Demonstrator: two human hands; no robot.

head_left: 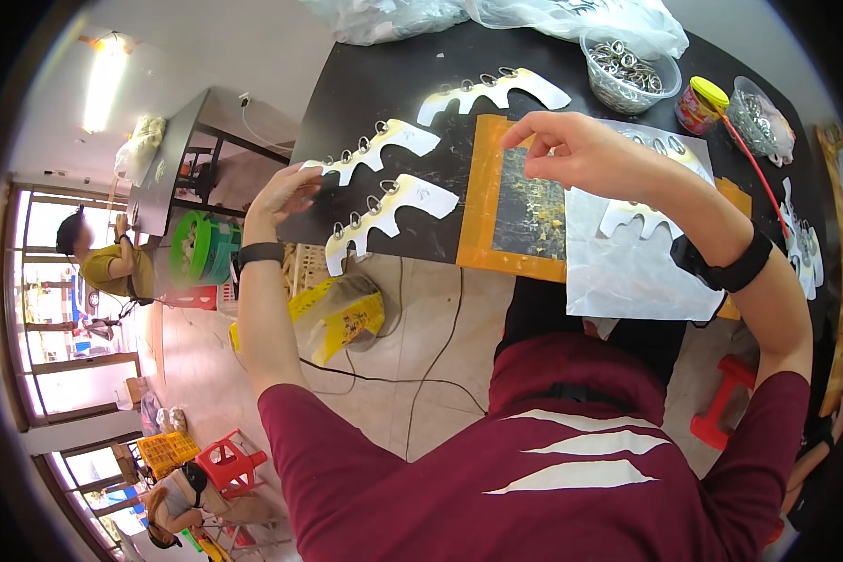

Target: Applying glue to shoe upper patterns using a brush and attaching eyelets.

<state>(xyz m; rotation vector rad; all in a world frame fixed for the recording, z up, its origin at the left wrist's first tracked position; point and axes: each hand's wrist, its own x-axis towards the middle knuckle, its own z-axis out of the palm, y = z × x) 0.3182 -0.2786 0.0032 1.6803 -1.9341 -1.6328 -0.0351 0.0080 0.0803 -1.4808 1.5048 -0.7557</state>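
My left hand (288,194) is at the left edge of the black table, its fingertips closed on the end of a scalloped white card piece (398,140) with metal rings standing along its edge. Two similar ringed pieces lie close by: one nearer me (398,208), one farther back (525,86). My right hand (576,150) hovers over an orange-taped frame (478,201), fingers bent and apart, with nothing visible between them. Beneath my right forearm, a white sheet (618,272) bears another scalloped piece (632,217) with rings, partly hidden by the arm.
At the back right stand a clear tub of metal rings (632,80), a yellow-lidded container (701,105) and another clear tub (759,122). Plastic bags (581,23) lie along the far edge. A yellow bag (337,314) and cables are below the table. Other people sit at left.
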